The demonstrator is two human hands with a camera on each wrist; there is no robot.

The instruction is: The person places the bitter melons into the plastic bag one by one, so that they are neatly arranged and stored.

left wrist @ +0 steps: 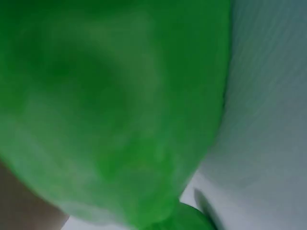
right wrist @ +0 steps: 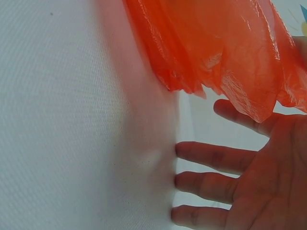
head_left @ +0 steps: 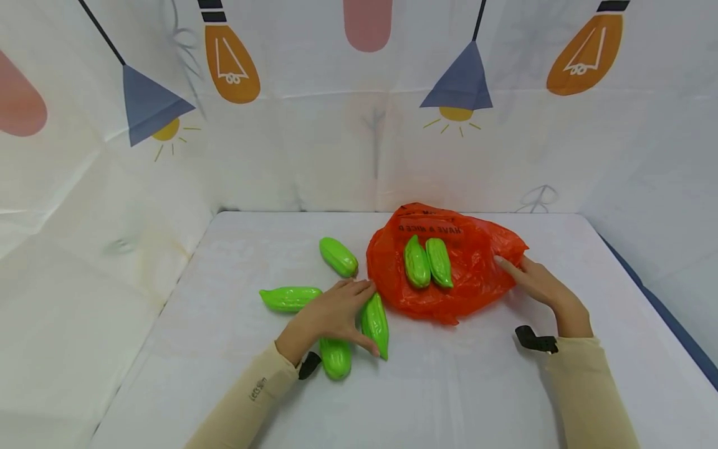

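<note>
My left hand (head_left: 336, 310) is spread, thumb apart from the fingers, over a glossy green bitter melon (head_left: 374, 327). Under that wrist lies a second bitter melon (head_left: 335, 360), and a large green surface (left wrist: 115, 105) fills most of the left wrist view. On the right, my right hand (head_left: 544, 288) holds the edge of a red plastic bag (head_left: 477, 274) between thumb and index finger. Its other fingers (right wrist: 211, 187) extend straight below the bag. Two bitter melons (head_left: 417, 262) show side by side within the bag's outline; whether they are inside its mouth I cannot tell.
Another bitter melon (head_left: 339, 257) lies left of the bag, and one more (head_left: 288, 299) lies farther left. The white table (head_left: 449, 386) meets a printed cloth backdrop (head_left: 314, 149) at the back. Black wrist-camera mounts (head_left: 535, 340) stick out at both cuffs.
</note>
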